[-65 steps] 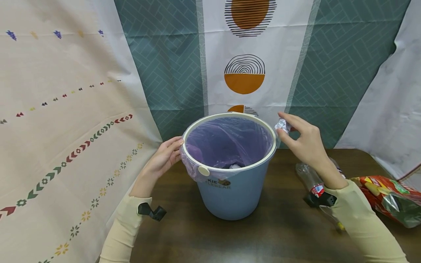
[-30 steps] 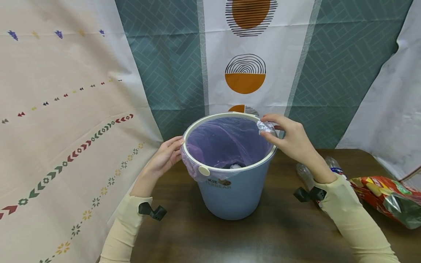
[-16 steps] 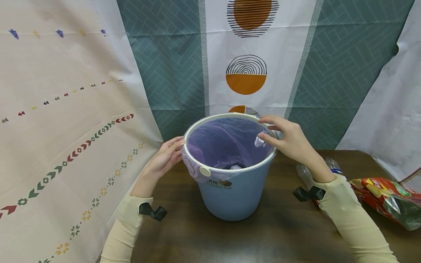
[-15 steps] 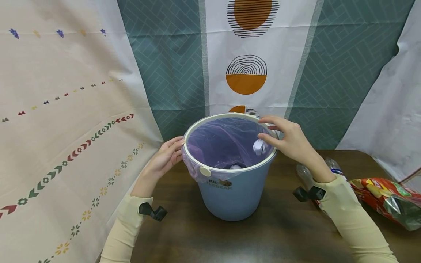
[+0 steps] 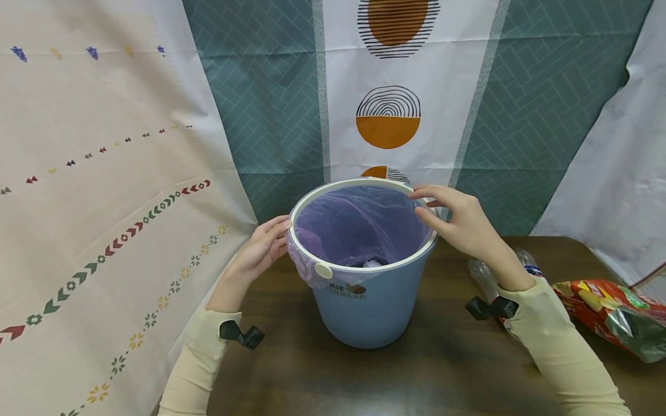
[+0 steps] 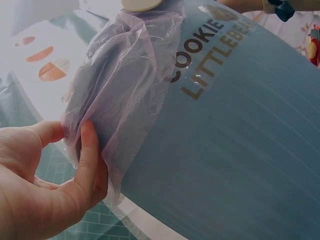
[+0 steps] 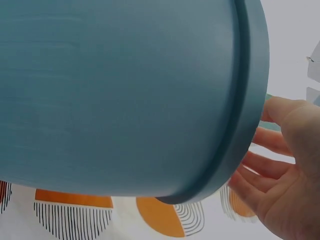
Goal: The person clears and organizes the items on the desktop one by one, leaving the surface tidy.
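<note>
A light-blue trash can (image 5: 366, 318) with a cream rim stands on the table, lined with a purple plastic bag (image 5: 359, 222). My left hand (image 5: 262, 248) holds its left rim, thumb on top and fingers outside; in the left wrist view the fingertips (image 6: 89, 135) pinch the overhanging bag. Over the right rim is my right hand (image 5: 460, 222), thumb and fingers parted with nothing between them. The right wrist view shows the fingers (image 7: 270, 140) beside the rim's outer side. Something white and crumpled (image 5: 372, 263) shows low inside the can; the rest of the bottom is hidden.
To the right on the brown table (image 5: 416, 381) lie clear plastic bottles (image 5: 484, 277), partly behind my right forearm, and a red chip bag (image 5: 614, 315). Patterned cloths (image 5: 270, 86) hang close behind and at the left.
My right hand moved left to the can's rim with a crumpled white paper ball and let go. The ball dropped inside and is out of sight. The left hand stayed put.
</note>
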`<state>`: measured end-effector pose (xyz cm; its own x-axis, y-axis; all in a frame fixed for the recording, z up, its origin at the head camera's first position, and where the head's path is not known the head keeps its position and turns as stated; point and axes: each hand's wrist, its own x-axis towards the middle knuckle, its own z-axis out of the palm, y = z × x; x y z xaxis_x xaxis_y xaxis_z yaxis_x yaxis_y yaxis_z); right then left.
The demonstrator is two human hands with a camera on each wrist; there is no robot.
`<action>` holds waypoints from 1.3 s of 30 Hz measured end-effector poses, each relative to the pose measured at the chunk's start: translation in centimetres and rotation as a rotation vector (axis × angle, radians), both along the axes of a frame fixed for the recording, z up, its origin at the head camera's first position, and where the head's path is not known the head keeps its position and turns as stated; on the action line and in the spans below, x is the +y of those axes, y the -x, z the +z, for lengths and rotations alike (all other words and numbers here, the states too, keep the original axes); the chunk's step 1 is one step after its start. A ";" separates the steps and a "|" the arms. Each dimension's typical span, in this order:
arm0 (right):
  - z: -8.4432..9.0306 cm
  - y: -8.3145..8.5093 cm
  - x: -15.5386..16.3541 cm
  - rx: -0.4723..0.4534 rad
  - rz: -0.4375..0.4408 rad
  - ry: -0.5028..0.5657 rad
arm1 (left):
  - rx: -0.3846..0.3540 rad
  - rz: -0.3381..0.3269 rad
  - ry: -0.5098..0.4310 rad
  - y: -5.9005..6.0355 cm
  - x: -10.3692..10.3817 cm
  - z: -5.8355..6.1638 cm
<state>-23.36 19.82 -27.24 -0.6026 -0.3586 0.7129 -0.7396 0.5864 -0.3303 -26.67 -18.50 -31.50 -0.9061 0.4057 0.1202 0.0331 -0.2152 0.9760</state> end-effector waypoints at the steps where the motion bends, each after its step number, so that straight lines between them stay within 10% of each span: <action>1: 0.0 0.0 0.1 0.013 0.004 0.010 | 0.000 0.002 0.003 0.0 0.0 0.0; 14: -0.9 -0.1 1.6 0.184 0.005 0.169 | 0.004 -0.008 -0.007 0.1 0.0 -0.1; 39: -3.2 0.1 4.1 0.169 -0.156 0.206 | 0.003 -0.006 0.008 0.2 0.0 0.0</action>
